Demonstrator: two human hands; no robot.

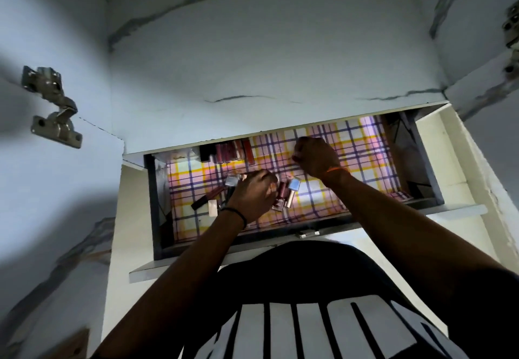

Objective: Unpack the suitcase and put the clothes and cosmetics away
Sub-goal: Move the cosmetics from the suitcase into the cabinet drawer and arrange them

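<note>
The drawer [157, 195], pulled open and lined with checked paper [351, 148], fills the middle. A row of tubes [233, 149] lies tidy at its 11 o'clock corner, so I judge part of the cosmetics stowed. Loose bottles [289, 193] at centre remain unsorted. The left hand [252, 195] curls over several of them; the right hand [314, 156], at 1 o'clock, is fisted, contents unclear. Suitcase and clothes are unseen.
</note>
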